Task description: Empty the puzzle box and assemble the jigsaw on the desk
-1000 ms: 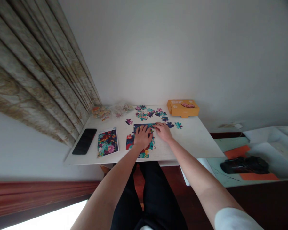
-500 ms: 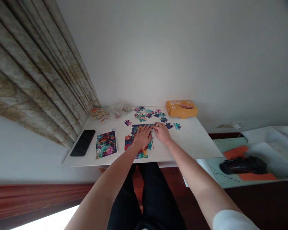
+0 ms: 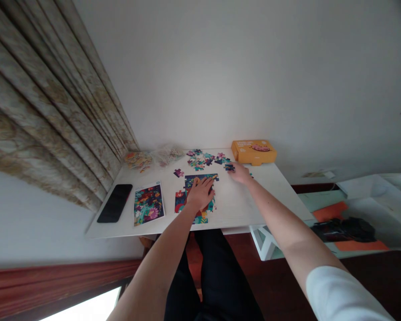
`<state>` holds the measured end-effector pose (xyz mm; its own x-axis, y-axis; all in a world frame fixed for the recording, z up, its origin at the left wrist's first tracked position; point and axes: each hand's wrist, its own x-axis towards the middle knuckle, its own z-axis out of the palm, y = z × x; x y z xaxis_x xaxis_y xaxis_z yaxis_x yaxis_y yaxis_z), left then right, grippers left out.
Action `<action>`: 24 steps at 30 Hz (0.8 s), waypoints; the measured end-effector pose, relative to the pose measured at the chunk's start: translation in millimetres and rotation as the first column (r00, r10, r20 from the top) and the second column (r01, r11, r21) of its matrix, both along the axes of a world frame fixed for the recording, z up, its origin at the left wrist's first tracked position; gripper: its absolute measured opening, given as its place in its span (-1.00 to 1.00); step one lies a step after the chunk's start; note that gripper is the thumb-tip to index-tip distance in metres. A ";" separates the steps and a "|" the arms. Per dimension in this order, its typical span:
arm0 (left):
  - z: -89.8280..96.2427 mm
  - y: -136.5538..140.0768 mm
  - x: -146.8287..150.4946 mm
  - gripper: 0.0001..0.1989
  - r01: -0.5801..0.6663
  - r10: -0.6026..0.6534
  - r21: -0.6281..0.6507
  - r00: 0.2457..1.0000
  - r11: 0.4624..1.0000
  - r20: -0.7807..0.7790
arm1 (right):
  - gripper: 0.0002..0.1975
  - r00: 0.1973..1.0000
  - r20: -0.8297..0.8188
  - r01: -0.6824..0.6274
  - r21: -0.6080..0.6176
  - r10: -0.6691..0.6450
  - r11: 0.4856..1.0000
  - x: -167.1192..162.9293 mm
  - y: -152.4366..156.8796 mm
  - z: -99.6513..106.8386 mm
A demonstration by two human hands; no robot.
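Observation:
A partly joined jigsaw puzzle [image 3: 190, 180] lies near the table's front edge, dark blue along its top and red and teal lower down. My left hand [image 3: 199, 194] rests flat on it, fingers stretched out, covering its middle. To the upper right, my right hand [image 3: 239, 173] is at the loose pieces with its fingers closed at a dark blue puzzle piece [image 3: 230, 168]; the fingertips are partly hidden. Behind the joined part is a pile of loose puzzle pieces [image 3: 200, 161]. One pink and purple piece [image 3: 178, 173] lies apart on the left.
A picture card [image 3: 149, 204] and a black phone [image 3: 115, 203] lie on the left of the white table [image 3: 270, 198]. At the back are a clear plastic bag of pieces [image 3: 168, 156], orange pieces [image 3: 137, 160] and a yellow box [image 3: 254, 152]. A curtain hangs on the left.
My right hand has left the puzzle's upper right corner and moved right and slightly back to the loose dark pieces. My left hand has stayed on the puzzle.

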<state>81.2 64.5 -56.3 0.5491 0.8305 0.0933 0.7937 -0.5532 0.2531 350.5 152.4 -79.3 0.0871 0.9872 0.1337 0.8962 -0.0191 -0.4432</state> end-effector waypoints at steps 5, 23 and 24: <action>0.1 0.1 0.4 -0.49 -0.004 0.004 -0.008 1.000 1.000 -0.001 | -0.51 0.982 -0.043 -0.185 -0.046 0.183 0.982 13.3 24.5 0.5; -0.2 0.1 0.8 -0.48 -0.013 0.013 -0.009 1.000 1.000 0.000 | -0.49 0.537 -0.843 0.077 0.002 -0.040 0.997 -42.2 0.7 -18.0; 0.6 -0.3 0.6 -0.48 -0.012 0.012 -0.008 1.000 1.000 0.000 | -0.50 0.545 -0.838 0.051 -0.002 -0.030 0.999 -44.4 -4.4 -19.7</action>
